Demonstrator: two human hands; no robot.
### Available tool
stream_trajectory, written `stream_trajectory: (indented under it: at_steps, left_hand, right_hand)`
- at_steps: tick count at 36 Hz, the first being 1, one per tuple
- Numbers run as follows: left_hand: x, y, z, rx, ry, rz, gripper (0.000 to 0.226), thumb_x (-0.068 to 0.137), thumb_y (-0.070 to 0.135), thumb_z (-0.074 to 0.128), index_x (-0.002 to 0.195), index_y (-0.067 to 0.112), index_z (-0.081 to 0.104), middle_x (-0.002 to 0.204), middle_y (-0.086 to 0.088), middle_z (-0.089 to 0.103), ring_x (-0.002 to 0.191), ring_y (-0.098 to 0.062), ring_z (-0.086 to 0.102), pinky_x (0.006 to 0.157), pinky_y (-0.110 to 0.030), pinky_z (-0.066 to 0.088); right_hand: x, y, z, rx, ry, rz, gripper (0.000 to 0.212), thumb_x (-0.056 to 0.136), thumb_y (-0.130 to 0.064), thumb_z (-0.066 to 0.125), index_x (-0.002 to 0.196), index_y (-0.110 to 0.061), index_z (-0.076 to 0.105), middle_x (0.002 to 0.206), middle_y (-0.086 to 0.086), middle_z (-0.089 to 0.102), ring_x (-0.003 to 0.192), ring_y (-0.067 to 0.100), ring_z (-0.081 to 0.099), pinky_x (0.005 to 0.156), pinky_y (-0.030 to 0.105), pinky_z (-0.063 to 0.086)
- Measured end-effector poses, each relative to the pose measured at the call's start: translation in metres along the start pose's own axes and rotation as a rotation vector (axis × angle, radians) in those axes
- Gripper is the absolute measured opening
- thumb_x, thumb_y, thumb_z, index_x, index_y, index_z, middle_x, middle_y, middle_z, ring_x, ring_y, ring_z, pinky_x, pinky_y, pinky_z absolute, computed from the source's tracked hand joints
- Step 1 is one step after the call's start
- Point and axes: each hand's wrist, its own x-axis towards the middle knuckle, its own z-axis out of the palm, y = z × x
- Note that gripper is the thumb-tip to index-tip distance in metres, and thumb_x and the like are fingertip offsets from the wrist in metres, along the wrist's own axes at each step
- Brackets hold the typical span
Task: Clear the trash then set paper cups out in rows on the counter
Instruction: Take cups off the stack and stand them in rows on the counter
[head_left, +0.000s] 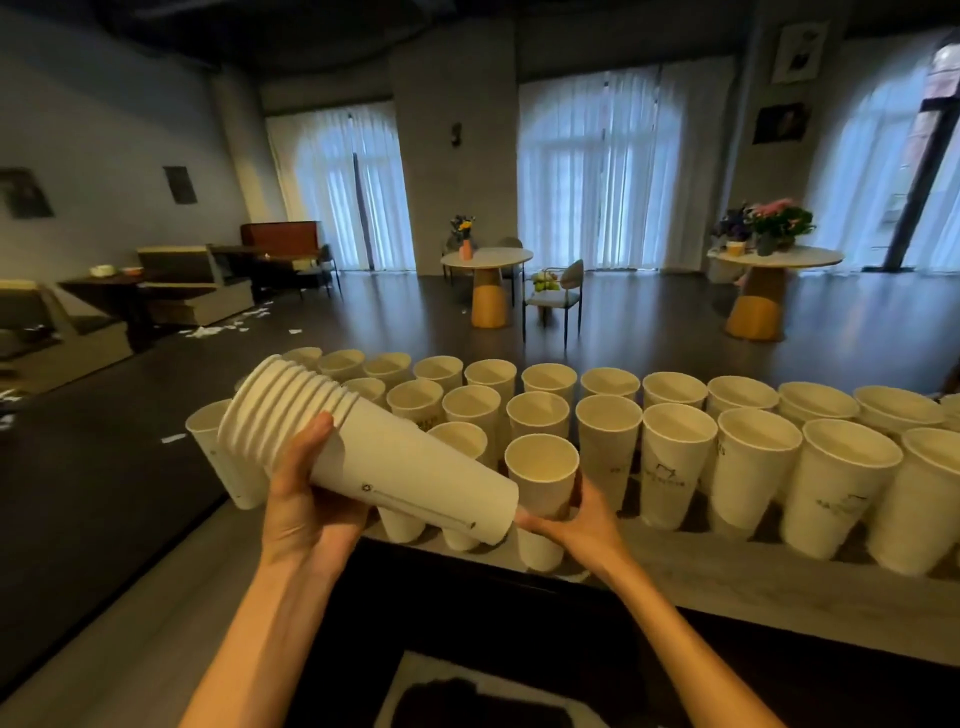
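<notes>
A nested stack of white paper cups (395, 457) lies tilted, rims up to the left, base down to the right. My left hand (306, 493) grips the stack from below, thumb up along its side. My right hand (576, 519) wraps its fingers round a single upright cup (543, 478) at the front of the rows, with one finger touching the stack's base. Several white cups (675, 452) stand upright in three rows on the grey counter (727, 587).
The counter's near edge runs diagonally below my arms, with a dark surface beneath. Beyond the counter lie a dark floor, two round tables (488, 260) with flowers, a chair (553, 296), and scraps of paper (228, 325) near benches on the left.
</notes>
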Motion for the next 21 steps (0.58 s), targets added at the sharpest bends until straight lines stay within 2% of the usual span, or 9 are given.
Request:
stream_trajectory:
  at_steps: [2, 5, 7, 10, 12, 14, 16, 18, 21]
  left_hand:
    - [-0.003, 0.0, -0.003, 0.001, 0.002, -0.026, 0.048, 0.085, 0.028, 0.063, 0.13, 0.012, 0.065, 0.104, -0.005, 0.077, 0.09, -0.019, 0.076, 0.082, -0.037, 0.061]
    - [-0.003, -0.005, -0.009, -0.03, -0.031, -0.077, 0.061, 0.07, 0.027, 0.075, 0.129, 0.01, 0.066, 0.111, -0.008, 0.075, 0.104, -0.024, 0.071, 0.105, -0.046, 0.05]
    - [-0.002, -0.01, -0.014, -0.063, -0.059, -0.127, 0.071, 0.063, 0.022, 0.086, 0.13, 0.01, 0.066, 0.112, -0.009, 0.075, 0.108, -0.026, 0.068, 0.11, -0.048, 0.045]
    - [0.002, -0.024, -0.018, -0.053, -0.07, -0.188, 0.11, 0.035, 0.027, 0.101, 0.137, 0.013, 0.062, 0.117, -0.008, 0.074, 0.106, -0.024, 0.07, 0.104, -0.049, 0.049]
    - [0.003, -0.037, -0.015, -0.05, -0.111, -0.246, 0.114, 0.025, 0.029, 0.102, 0.132, 0.012, 0.065, 0.112, -0.008, 0.075, 0.098, -0.024, 0.073, 0.101, -0.048, 0.05]
    - [0.003, -0.054, -0.007, -0.028, -0.143, -0.323, 0.115, 0.022, 0.03, 0.102, 0.129, 0.012, 0.066, 0.109, -0.009, 0.076, 0.093, -0.023, 0.075, 0.093, -0.046, 0.053]
    - [0.003, -0.07, -0.001, -0.016, -0.137, -0.366, 0.115, 0.021, 0.033, 0.102, 0.128, 0.012, 0.066, 0.109, -0.01, 0.076, 0.092, -0.023, 0.075, 0.09, -0.046, 0.054]
    - [0.001, -0.092, 0.006, 0.015, -0.162, -0.452, 0.103, 0.026, 0.033, 0.101, 0.123, 0.014, 0.07, 0.107, -0.011, 0.076, 0.089, -0.025, 0.074, 0.09, -0.048, 0.053]
    - [-0.007, -0.112, 0.017, 0.152, -0.317, -0.549, 0.057, 0.044, 0.042, 0.089, 0.094, 0.015, 0.082, 0.088, -0.013, 0.073, 0.067, -0.03, 0.067, 0.056, -0.037, 0.05]
  right_hand:
    - [0.002, 0.0, 0.008, -0.002, 0.011, 0.012, 0.1, 0.051, -0.044, 0.095, 0.137, -0.03, 0.045, 0.135, -0.006, 0.057, 0.122, 0.01, 0.053, 0.1, 0.032, 0.045]
    - [0.004, -0.003, 0.013, -0.033, 0.023, 0.024, 0.114, 0.043, -0.061, 0.091, 0.141, -0.027, 0.045, 0.139, -0.005, 0.057, 0.125, 0.012, 0.053, 0.1, 0.032, 0.045]
    - [0.001, -0.006, 0.012, -0.103, -0.01, 0.035, 0.113, 0.045, -0.062, 0.09, 0.142, -0.028, 0.043, 0.138, -0.009, 0.055, 0.127, 0.011, 0.051, 0.1, 0.031, 0.044]
    - [-0.008, -0.001, 0.002, -0.165, 0.027, 0.136, 0.087, 0.057, -0.043, 0.093, 0.13, -0.023, 0.05, 0.126, -0.01, 0.059, 0.114, 0.012, 0.058, 0.095, 0.032, 0.049]
    - [-0.019, 0.003, -0.008, -0.118, 0.163, 0.202, 0.06, 0.061, -0.035, 0.092, 0.109, -0.016, 0.061, 0.111, 0.0, 0.067, 0.095, 0.018, 0.066, 0.077, 0.028, 0.055]
    - [-0.035, -0.005, -0.018, -0.04, 0.177, 0.271, 0.036, 0.072, -0.033, 0.085, 0.098, -0.015, 0.069, 0.103, 0.005, 0.072, 0.089, 0.016, 0.068, 0.067, 0.022, 0.052]
    - [-0.05, -0.018, -0.02, 0.086, -0.021, 0.316, 0.026, 0.082, -0.038, 0.074, 0.1, -0.019, 0.074, 0.106, 0.005, 0.073, 0.088, 0.01, 0.069, 0.071, 0.02, 0.051]
    - [-0.067, -0.023, -0.029, 0.306, -0.195, 0.333, 0.044, 0.088, -0.052, 0.06, 0.118, -0.022, 0.07, 0.115, 0.008, 0.071, 0.095, 0.015, 0.07, 0.082, 0.029, 0.053]
    - [-0.088, -0.024, -0.038, 0.549, -0.461, 0.32, 0.079, 0.096, -0.068, 0.023, 0.144, -0.011, 0.048, 0.124, 0.026, 0.061, 0.096, 0.035, 0.062, 0.093, 0.045, 0.046]
